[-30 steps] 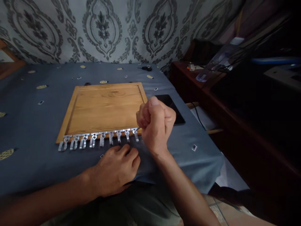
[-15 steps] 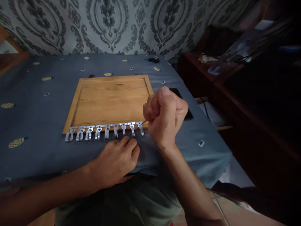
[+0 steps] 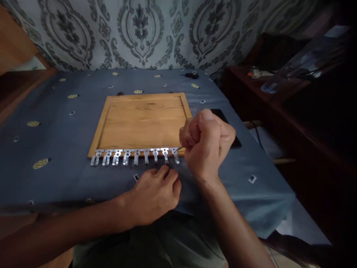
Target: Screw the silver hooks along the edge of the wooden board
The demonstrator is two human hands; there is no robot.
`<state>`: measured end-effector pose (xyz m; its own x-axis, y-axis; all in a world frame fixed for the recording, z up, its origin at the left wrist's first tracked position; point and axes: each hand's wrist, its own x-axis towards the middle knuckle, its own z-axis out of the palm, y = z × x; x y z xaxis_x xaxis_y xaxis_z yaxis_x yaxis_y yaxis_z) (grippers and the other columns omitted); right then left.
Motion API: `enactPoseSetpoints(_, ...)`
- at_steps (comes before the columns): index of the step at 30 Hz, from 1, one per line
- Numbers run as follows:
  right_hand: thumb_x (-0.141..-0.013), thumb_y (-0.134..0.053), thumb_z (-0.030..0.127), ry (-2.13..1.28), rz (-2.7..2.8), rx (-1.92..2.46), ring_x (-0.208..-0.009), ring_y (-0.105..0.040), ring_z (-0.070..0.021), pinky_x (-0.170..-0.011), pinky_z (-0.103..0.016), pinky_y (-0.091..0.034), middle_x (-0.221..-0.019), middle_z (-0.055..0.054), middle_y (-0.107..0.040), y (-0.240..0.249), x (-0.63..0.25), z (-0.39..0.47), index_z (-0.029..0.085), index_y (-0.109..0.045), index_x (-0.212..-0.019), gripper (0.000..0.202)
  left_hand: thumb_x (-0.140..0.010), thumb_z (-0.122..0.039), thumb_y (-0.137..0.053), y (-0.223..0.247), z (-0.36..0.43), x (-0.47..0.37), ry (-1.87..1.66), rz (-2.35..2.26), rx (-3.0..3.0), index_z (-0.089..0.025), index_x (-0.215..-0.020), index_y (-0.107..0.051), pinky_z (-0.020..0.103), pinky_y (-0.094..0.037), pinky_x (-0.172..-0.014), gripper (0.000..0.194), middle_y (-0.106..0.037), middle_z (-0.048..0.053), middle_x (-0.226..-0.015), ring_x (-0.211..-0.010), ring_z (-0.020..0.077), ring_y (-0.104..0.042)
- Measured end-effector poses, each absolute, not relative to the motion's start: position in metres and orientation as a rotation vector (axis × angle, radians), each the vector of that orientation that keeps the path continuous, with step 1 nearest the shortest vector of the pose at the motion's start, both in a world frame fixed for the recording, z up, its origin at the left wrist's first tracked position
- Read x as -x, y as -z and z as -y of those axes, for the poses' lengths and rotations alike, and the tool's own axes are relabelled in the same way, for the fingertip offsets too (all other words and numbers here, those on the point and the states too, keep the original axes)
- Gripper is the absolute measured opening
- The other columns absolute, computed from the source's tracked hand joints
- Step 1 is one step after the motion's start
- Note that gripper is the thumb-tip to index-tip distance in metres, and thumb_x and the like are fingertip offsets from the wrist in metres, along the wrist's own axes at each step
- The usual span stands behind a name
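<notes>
A framed wooden panel [image 3: 145, 123] lies on the cloth-covered table. Along its near edge runs a metal hook strip [image 3: 136, 152], with several silver hooks hanging over the side. My right hand [image 3: 209, 145] is closed in a fist above the panel's near right corner. From it sticks a thin metal shaft like a screwdriver [image 3: 180, 147], its tip at the rightmost hook; the handle is hidden in my fist. Just in front of the right-hand hooks, my left hand [image 3: 156, 193] rests with curled fingers at the table's near edge. Whatever its fingers may hold is hidden.
A dark flat object [image 3: 237, 142] lies partly behind my right hand. A small black item [image 3: 192, 75] sits at the table's back. Patterned blue cloth [image 3: 64, 137] covers the table. To the right stands a dark red cabinet [image 3: 240, 80] with a clear plastic container [image 3: 269, 87].
The whole view has shifted, so panel and hands appear farther right. Both hands keep about the same place and grip relative to the panel, the shaft still at the rightmost hook.
</notes>
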<state>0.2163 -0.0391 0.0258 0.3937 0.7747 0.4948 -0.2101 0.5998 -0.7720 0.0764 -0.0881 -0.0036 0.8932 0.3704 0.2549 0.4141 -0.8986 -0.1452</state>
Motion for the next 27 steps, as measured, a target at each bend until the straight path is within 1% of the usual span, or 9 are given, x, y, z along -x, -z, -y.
enactPoseSetpoints(2, -0.098, -0.061, 0.021, -0.685, 0.962, 0.672, -0.045, -0.017, -0.0089, -0.043, -0.029, -0.019, -0.053, 0.007, -0.025, -0.027, -0.215, 0.038, 0.025, -0.034, -0.056, 0.05, -0.093, -0.014, -0.072, 0.002, 0.088, -0.08, 0.246, 0.577, 2.913, -0.011, -0.096, -0.077, 0.031, -0.062, -0.061, 0.007, -0.076, 0.011, -0.092, -0.085, 0.0252, -0.076)
enactPoseSetpoints(5, -0.095, -0.064, 0.02, -0.698, 0.962, 0.654, -0.044, -0.019, -0.0072, -0.042, -0.026, -0.019, -0.051, 0.008, -0.025, -0.029, -0.215, 0.037, 0.024, -0.034, -0.054, 0.05, -0.095, -0.013, -0.07, -0.005, 0.088, -0.083, 0.052, 0.543, 3.0, -0.011, -0.099, -0.075, 0.033, -0.062, -0.061, 0.007, -0.075, 0.012, -0.094, -0.087, 0.0266, -0.076)
enactPoseSetpoints(13, -0.092, -0.071, 0.024, -0.701, 0.967, 0.65, -0.043, -0.019, -0.0055, -0.04, -0.022, -0.017, -0.051, 0.008, -0.022, -0.033, -0.215, 0.037, 0.023, -0.031, -0.053, 0.056, -0.092, -0.01, -0.072, -0.019, 0.084, -0.085, -0.192, 0.618, 3.16, -0.009, -0.116, -0.071, 0.036, -0.063, -0.072, 0.024, -0.076, 0.018, -0.114, -0.104, 0.0301, -0.075)
enactPoseSetpoints(15, -0.093, -0.069, 0.024, -0.682, 0.968, 0.674, -0.044, -0.019, -0.0056, -0.04, -0.021, -0.018, -0.051, 0.008, -0.022, -0.032, -0.215, 0.037, 0.023, -0.03, -0.053, 0.056, -0.091, -0.007, -0.071, -0.021, 0.086, -0.082, -0.162, 0.644, 3.208, -0.008, -0.119, -0.071, 0.037, -0.065, -0.075, 0.028, -0.076, 0.019, -0.119, -0.106, 0.0307, -0.075)
enactPoseSetpoints(17, -0.096, -0.065, 0.023, -0.662, 0.97, 0.689, -0.045, -0.018, -0.006, -0.041, -0.021, -0.019, -0.052, 0.008, -0.022, -0.031, -0.215, 0.038, 0.023, -0.03, -0.054, 0.055, -0.089, -0.005, -0.072, -0.023, 0.087, -0.076, -0.084, 0.693, 3.28, -0.01, -0.119, -0.071, 0.038, -0.066, -0.081, 0.03, -0.076, 0.016, -0.123, -0.109, 0.0294, -0.076)
enactPoseSetpoints(19, -0.098, -0.061, 0.022, -0.669, 0.97, 0.688, -0.046, -0.018, -0.0065, -0.041, -0.021, -0.02, -0.053, 0.008, -0.022, -0.03, -0.216, 0.039, 0.023, -0.031, -0.055, 0.053, -0.09, -0.005, -0.071, -0.029, 0.083, -0.066, 0.057, 0.79, 3.373, -0.014, -0.115, -0.072, 0.036, -0.065, -0.09, 0.027, -0.076, 0.011, -0.125, -0.111, 0.0257, -0.075)
enactPoseSetpoints(21, -0.098, -0.061, 0.021, -0.691, 0.975, 0.672, -0.045, -0.018, -0.0064, -0.041, -0.021, -0.021, -0.053, 0.008, -0.023, -0.03, -0.218, 0.039, 0.023, -0.031, -0.055, 0.053, -0.095, -0.006, -0.065, -0.039, 0.072, -0.057, 0.215, 0.914, 3.457, -0.017, -0.112, -0.074, 0.032, -0.062, -0.095, 0.022, -0.076, 0.007, -0.125, -0.109, 0.0206, -0.075)
enactPoseSetpoints(24, -0.098, -0.063, 0.023, -0.698, 0.98, 0.675, -0.044, -0.019, -0.0059, -0.04, -0.021, -0.02, -0.052, 0.008, -0.022, -0.03, -0.219, 0.039, 0.023, -0.032, -0.055, 0.053, -0.103, -0.006, -0.053, -0.054, 0.038, -0.052, 0.363, 1.129, 3.471, -0.021, -0.103, -0.08, 0.028, -0.057, -0.086, 0.03, -0.078, 0.002, -0.106, -0.096, 0.0162, -0.076)
enactPoseSetpoints(27, -0.101, -0.058, 0.023, -0.686, 0.979, 0.694, -0.045, -0.018, -0.0066, -0.04, -0.022, -0.02, -0.053, 0.008, -0.022, -0.03, -0.221, 0.04, 0.023, -0.032, -0.056, 0.052, -0.098, -0.008, -0.059, -0.06, -0.003, -0.058, 0.31, 1.263, 3.56, -0.02, -0.093, -0.082, 0.026, -0.052, -0.077, 0.026, -0.078, 0.0, -0.089, -0.083, 0.0143, -0.074)
